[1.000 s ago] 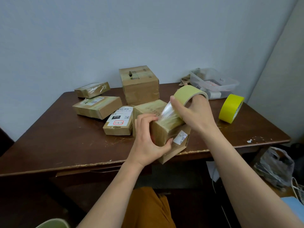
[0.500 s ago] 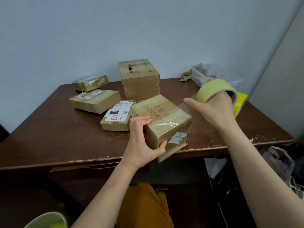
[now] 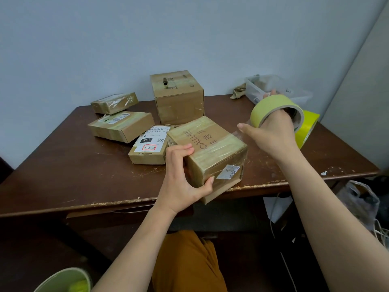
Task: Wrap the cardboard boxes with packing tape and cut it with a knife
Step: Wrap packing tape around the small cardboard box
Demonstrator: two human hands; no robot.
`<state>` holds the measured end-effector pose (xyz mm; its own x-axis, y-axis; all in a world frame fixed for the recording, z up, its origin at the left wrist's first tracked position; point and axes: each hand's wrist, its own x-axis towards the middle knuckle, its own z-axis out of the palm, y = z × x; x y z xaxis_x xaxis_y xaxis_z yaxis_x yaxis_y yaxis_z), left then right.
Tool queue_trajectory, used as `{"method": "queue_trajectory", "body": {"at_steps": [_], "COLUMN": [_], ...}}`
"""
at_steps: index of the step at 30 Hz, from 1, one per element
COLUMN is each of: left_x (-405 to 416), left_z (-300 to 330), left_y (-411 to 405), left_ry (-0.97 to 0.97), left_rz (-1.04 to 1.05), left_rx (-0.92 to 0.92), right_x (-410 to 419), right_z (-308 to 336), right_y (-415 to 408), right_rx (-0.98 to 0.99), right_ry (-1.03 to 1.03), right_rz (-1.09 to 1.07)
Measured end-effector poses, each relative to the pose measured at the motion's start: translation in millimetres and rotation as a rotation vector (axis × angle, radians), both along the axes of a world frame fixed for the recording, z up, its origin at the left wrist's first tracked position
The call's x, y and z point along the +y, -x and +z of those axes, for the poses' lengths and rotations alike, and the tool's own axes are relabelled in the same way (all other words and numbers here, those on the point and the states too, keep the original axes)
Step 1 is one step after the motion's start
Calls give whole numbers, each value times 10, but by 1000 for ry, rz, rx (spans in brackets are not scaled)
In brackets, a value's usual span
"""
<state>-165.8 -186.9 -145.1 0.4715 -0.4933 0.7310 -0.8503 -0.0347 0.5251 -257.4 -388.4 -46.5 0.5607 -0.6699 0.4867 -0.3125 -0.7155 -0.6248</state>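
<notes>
The left hand (image 3: 181,182) grips the near corner of the taped cardboard box (image 3: 207,152), which overhangs the front edge of the wooden table (image 3: 63,165). The right hand (image 3: 271,133) holds a tape roll (image 3: 271,108) by fingers through its core, clear tape stretching to the box. Behind stand four more boxes: a labelled one (image 3: 149,146) touching, a tall one (image 3: 177,95). A yellow roll (image 3: 307,127) sits behind the right hand.

Left of the left hand's fingers (image 3: 181,151) the table (image 3: 69,165) lies bare; beyond them, the labelled box (image 3: 148,147) blocks the way.
</notes>
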Motion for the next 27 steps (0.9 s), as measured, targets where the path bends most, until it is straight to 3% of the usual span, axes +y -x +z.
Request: {"method": "queue_trajectory", "body": {"at_steps": [8,12,16,19,22,27], "left_x": [9,31,59,4,-108,-276], "left_z": [-5,25,168,274,324,331], "left_y": [2,19,12,31,108,286], "left_ry": [-32,-144,-256,-266,-331,-362], "left_rz": [10,25,176,128,47,108], "left_rx": [1,-37,-340,-492,-445,-418], "right_x": [38,61,36,-12,-20,1], "right_z": [-24,-43,-17,18,78,110], "right_y": [-5,9,44,37,-4,-73], "right_rx": [87,89,12,-31,-127,-168], "right_ry": [80,151,95,12,-42,-57], "right_rz": [-1,-13,13,69,135,160]}}
